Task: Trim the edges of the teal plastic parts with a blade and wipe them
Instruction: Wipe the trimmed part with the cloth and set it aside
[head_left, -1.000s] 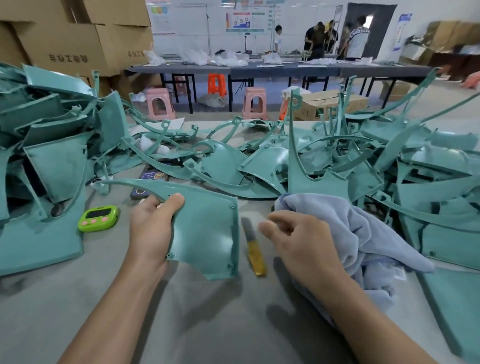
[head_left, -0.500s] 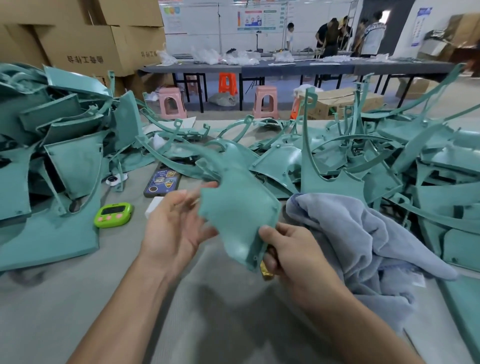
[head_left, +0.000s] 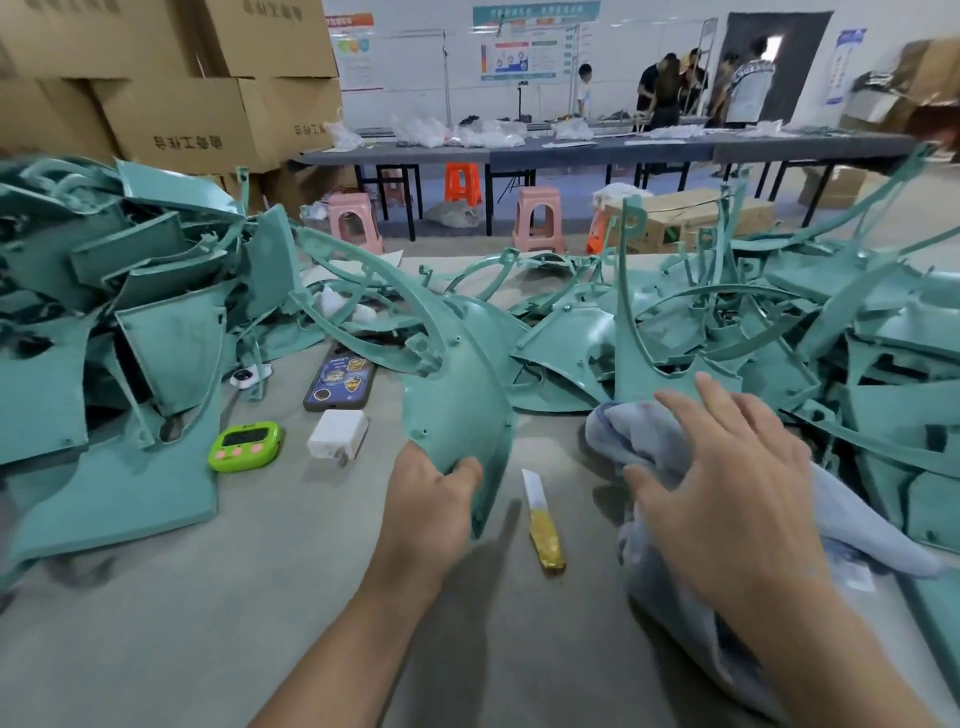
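Note:
My left hand (head_left: 428, 499) grips the near bottom edge of a teal plastic part (head_left: 457, 384), a curved panel with a long arm reaching up and to the left. The part stands raised off the grey table (head_left: 208, 623). A blade with a yellow handle (head_left: 543, 522) lies flat on the table between my hands, untouched. My right hand (head_left: 727, 478) hovers with spread fingers over a pale blue cloth (head_left: 857, 525) lying at the right.
Piles of teal parts (head_left: 130, 322) fill the left, back and right (head_left: 831, 353) of the table. A green timer (head_left: 245, 446), a white charger (head_left: 336, 434) and a phone (head_left: 340, 382) lie left of the held part. Cardboard boxes and stools stand behind.
My right hand let go of the part and moved right over the cloth. My left hand turned the part and now holds it by its lower edge. The blade came into view.

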